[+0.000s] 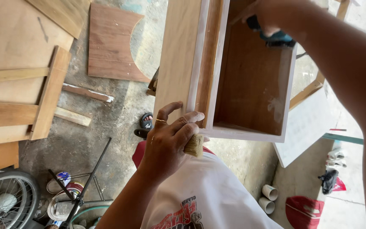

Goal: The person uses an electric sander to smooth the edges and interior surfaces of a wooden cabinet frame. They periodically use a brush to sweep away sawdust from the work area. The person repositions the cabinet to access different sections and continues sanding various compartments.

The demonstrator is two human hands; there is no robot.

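A wooden cabinet box [250, 85] with white-coated edges stands in front of me, its open side up. My left hand [168, 142] rests against the box's near left corner and grips a paintbrush, whose pale bristles [194, 145] stick out under the fingers. A ring shows on one finger. My right hand [267, 17] reaches over the far top of the box and is closed on a teal and black power tool [276, 37], which sits partly inside the box.
Plywood sheets and wooden frames [26, 85] lie on the concrete floor at left, with a curved board [113, 42] beyond. A bicycle wheel [5, 199], paint cans [62, 199] and a black stand sit at bottom left. A white panel [306, 127] leans at right. Cups [270, 197] lie below.
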